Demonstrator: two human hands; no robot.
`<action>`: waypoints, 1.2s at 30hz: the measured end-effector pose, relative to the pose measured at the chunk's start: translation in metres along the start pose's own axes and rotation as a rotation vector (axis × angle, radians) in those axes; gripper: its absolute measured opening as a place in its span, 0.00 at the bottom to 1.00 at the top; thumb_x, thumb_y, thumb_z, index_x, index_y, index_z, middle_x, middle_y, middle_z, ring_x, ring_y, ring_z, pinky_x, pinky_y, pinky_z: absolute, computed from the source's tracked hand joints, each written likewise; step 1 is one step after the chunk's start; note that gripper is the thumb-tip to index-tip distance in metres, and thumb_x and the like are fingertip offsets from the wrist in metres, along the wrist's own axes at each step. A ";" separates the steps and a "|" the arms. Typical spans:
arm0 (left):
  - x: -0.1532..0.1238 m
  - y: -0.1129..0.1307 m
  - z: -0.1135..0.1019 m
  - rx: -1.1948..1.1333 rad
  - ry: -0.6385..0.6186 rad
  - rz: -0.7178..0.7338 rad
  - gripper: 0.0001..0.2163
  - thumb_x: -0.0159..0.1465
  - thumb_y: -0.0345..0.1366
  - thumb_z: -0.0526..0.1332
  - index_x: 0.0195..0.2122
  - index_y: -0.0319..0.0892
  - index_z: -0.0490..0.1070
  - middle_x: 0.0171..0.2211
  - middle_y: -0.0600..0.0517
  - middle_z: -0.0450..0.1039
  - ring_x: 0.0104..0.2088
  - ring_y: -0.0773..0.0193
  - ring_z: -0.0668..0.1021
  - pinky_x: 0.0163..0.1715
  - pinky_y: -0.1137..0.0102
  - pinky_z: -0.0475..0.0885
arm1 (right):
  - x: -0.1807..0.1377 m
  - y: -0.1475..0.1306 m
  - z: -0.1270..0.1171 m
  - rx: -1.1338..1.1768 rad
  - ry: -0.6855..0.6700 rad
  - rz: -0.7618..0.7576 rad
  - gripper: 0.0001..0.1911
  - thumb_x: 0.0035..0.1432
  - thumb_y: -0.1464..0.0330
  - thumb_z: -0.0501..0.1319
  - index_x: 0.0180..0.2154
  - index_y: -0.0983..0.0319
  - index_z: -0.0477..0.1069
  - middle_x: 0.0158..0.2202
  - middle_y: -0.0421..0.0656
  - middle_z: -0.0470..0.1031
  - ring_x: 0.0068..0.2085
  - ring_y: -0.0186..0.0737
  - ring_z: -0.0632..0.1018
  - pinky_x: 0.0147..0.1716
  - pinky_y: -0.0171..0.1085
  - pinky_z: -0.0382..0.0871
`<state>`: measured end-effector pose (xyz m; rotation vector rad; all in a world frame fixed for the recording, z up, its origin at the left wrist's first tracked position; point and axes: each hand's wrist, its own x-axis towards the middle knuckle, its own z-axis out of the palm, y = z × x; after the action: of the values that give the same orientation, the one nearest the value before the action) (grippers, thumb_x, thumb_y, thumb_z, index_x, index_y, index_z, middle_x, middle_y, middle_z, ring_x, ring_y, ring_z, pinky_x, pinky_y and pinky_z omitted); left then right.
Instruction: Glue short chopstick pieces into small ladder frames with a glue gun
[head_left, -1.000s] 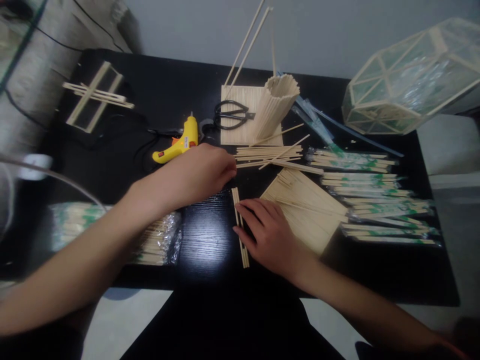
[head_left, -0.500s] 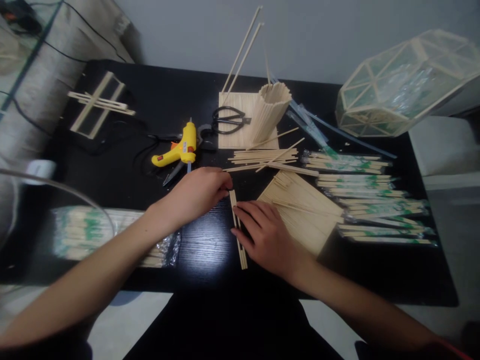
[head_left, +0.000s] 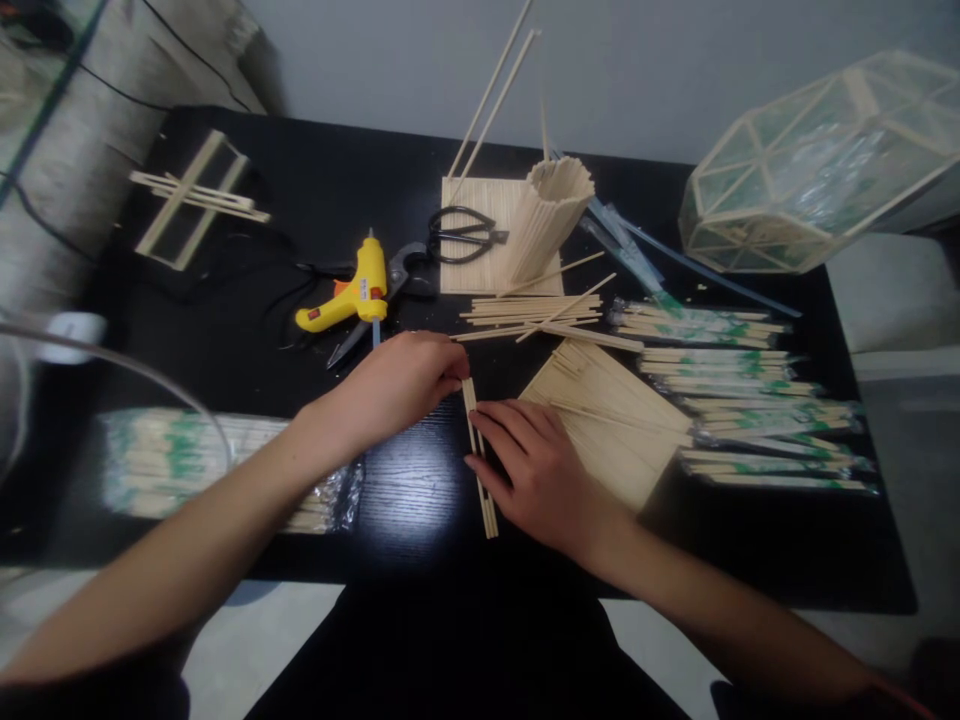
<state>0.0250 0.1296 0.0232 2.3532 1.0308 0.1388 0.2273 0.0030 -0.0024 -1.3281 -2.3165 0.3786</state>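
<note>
Both hands at the short sticks

Your short sticks (head_left: 489, 518) lie side by side on the black table (head_left: 409, 490), pointing away from you, btwn your hands. R hand (head_left: 536, 470): fingers part-open, thumb apart, tips resting on the sticks, not wrapped round. L hand (head_left: 416, 370): fingers bent in close tog. at the far end; can't tell if they pinch anything.

Just R, partly behind your R hand: a flat stick panel (head_left: 630, 440) w/ a few thin sticks on top. Beyond it, a loose stick pile (head_left: 525, 312). Farther back, a stick cup (head_left: 544, 235) leans on a 2nd panel (head_left: 465, 275), black-handled scissors (head_left: 466, 235) nr it. Beyond your L hand: yellow glue gun (head_left: 367, 285). Wrapped chopsticks (head_left: 727, 365) far R; big bagged pack (head_left: 161, 460) L, partly under your forearm.
</note>
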 end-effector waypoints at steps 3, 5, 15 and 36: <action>0.001 0.000 0.000 -0.008 0.003 -0.010 0.05 0.65 0.28 0.64 0.38 0.41 0.79 0.36 0.50 0.80 0.36 0.60 0.81 0.39 0.66 0.72 | 0.001 -0.001 -0.001 -0.025 -0.015 -0.002 0.19 0.71 0.66 0.61 0.58 0.69 0.74 0.56 0.55 0.79 0.55 0.54 0.76 0.56 0.52 0.71; 0.001 0.001 0.000 -0.001 0.002 -0.021 0.04 0.65 0.28 0.64 0.38 0.41 0.79 0.36 0.50 0.80 0.36 0.60 0.81 0.39 0.66 0.72 | 0.001 -0.002 -0.001 -0.034 -0.014 -0.005 0.19 0.71 0.66 0.61 0.58 0.69 0.74 0.56 0.55 0.79 0.55 0.54 0.76 0.56 0.52 0.71; 0.000 0.002 -0.003 0.034 -0.028 0.054 0.06 0.68 0.29 0.61 0.38 0.40 0.78 0.38 0.48 0.79 0.40 0.58 0.81 0.41 0.65 0.73 | 0.002 -0.002 -0.003 -0.042 -0.018 -0.001 0.18 0.72 0.66 0.61 0.57 0.69 0.74 0.56 0.55 0.79 0.56 0.54 0.76 0.57 0.51 0.70; 0.006 0.003 0.000 0.005 -0.034 -0.078 0.04 0.66 0.27 0.64 0.37 0.39 0.79 0.36 0.49 0.79 0.35 0.60 0.80 0.39 0.66 0.70 | 0.001 0.000 0.001 -0.030 -0.007 -0.009 0.19 0.72 0.64 0.61 0.58 0.68 0.74 0.56 0.54 0.79 0.56 0.53 0.76 0.57 0.50 0.68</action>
<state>0.0313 0.1322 0.0237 2.3076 1.1056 0.0662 0.2265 0.0038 -0.0026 -1.3319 -2.3421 0.3468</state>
